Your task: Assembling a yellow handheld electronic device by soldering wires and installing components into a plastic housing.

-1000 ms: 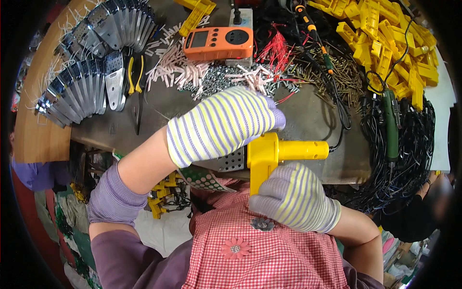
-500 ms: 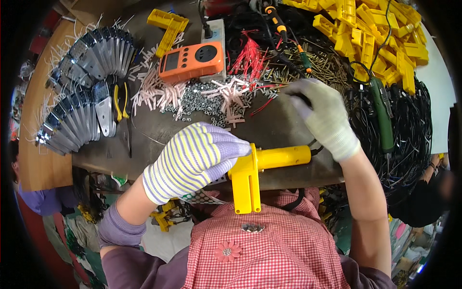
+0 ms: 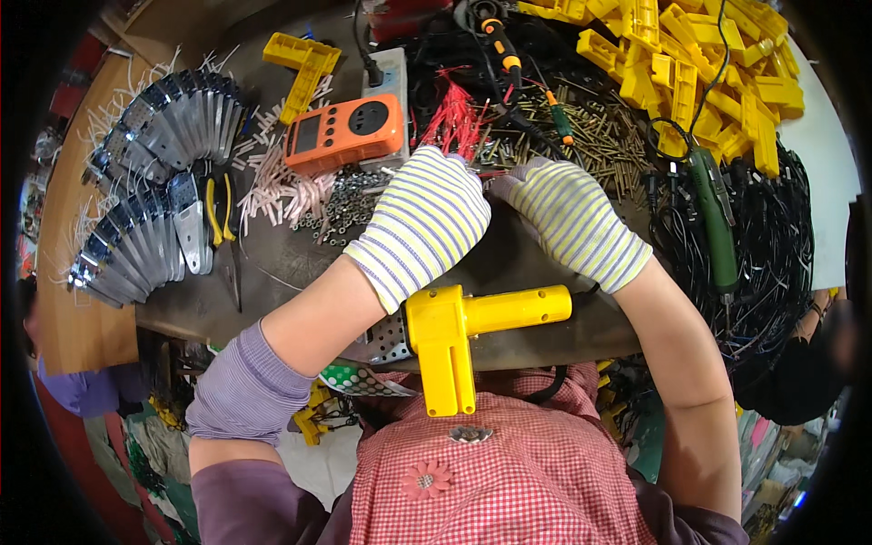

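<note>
Left hand (image 3: pixel 420 222): moved off the yellow pistol-shaped housing (image 3: pixel 463 331), now beside right hand (image 3: pixel 568 218) mid-bench among red-tipped wires (image 3: pixel 454 123). Housing unheld at near edge. Both grips hidden, cannot tell.

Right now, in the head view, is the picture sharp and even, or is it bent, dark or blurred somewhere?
Head view: both gloved hands, left and right, and the yellow tool look sharp; the table edge curves from fisheye bend; the corners are black; light is even, with no strong glare.
</note>
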Motion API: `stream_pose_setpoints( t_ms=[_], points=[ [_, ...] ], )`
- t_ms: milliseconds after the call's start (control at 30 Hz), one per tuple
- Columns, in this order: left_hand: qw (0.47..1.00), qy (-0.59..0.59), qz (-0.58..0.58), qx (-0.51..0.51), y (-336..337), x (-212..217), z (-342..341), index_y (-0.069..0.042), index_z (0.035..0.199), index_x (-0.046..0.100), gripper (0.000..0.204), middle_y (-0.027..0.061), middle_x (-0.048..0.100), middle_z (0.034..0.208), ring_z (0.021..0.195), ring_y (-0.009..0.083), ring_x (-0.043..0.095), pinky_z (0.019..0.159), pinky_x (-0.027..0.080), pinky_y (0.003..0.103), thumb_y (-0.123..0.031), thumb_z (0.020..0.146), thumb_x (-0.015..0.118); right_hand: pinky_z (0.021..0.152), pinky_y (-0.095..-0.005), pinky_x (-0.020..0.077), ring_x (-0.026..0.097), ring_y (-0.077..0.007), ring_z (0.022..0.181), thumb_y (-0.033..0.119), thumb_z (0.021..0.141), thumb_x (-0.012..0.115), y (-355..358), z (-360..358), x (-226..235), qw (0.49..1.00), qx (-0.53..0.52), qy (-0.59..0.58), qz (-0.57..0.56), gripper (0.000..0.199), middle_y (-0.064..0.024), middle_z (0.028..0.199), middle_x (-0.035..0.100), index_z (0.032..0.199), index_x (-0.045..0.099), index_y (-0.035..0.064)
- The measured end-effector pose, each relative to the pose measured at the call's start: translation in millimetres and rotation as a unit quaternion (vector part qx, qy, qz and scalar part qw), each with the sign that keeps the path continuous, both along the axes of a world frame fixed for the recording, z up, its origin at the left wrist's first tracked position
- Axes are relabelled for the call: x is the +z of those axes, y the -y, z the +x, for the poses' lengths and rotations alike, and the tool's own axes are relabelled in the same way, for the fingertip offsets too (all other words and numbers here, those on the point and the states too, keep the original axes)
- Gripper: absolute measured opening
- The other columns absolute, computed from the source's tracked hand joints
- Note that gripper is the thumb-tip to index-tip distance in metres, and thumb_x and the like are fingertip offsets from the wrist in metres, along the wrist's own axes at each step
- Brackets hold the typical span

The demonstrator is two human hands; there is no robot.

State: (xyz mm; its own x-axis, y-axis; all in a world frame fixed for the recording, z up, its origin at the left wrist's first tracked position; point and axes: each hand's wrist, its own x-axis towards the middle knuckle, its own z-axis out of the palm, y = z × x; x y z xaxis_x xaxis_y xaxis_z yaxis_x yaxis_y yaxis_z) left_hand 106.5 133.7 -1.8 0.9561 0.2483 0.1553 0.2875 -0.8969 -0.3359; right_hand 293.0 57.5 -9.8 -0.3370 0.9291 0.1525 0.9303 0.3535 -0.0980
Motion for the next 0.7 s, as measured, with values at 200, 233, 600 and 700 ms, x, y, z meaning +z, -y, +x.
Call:
stream_pose_setpoints(
  t_ms=[200,233,600,700],
  points=[
    [0.993,0.082,-0.077,-0.026,-5,-3,2,-0.009,0.074,0.066,0.006,0.0082,0.06,0.074,0.075,0.0246,0.062,0.065,0.048,0.04,-0.015,0.072,0.066,0.067,-0.0428,0.0541,0.067,-0.0332,0.081,0.007,0.079,0.067,19,15,0,0.993,-0.014,-0.068,0.099,0.022,-0.0096,0.086,0.067,0.101,0.065,0.009],
    [0.96,0.147,-0.234,-0.053,2,7,-4,-0.007,0.078,0.067,0.008,0.0082,0.062,0.077,0.076,0.0249,0.063,0.068,0.05,0.038,-0.013,0.073,0.07,0.067,-0.0428,0.0541,0.067,-0.0332,0.081,0.007,0.079,0.067,28,16,3,0.993,-0.02,-0.069,0.097,0.022,-0.0096,0.086,0.067,0.101,0.065,0.009],
    [0.647,0.054,-0.758,0.056,27,11,11,-0.001,0.102,0.07,0.022,0.0053,0.072,0.095,0.089,0.012,0.066,0.086,0.052,0.029,-0.009,0.082,0.076,0.074,-0.0244,0.0526,0.065,-0.0108,0.083,-0.006,0.08,0.073,120,14,24,0.805,-0.175,-0.566,-0.04,0.033,-0.0056,0.101,0.067,0.11,0.062,0.004],
    [0.678,0.102,-0.727,0.039,39,8,2,-0.002,0.108,0.069,0.03,0.008,0.07,0.102,0.095,0.0167,0.066,0.088,0.052,0.031,-0.016,0.082,0.074,0.078,-0.0277,0.0551,0.071,-0.0144,0.091,0.002,0.076,0.082,131,2,31,0.836,-0.128,-0.529,-0.075,0.039,-0.0077,0.093,0.072,0.11,0.063,0.0029]
  ],
)
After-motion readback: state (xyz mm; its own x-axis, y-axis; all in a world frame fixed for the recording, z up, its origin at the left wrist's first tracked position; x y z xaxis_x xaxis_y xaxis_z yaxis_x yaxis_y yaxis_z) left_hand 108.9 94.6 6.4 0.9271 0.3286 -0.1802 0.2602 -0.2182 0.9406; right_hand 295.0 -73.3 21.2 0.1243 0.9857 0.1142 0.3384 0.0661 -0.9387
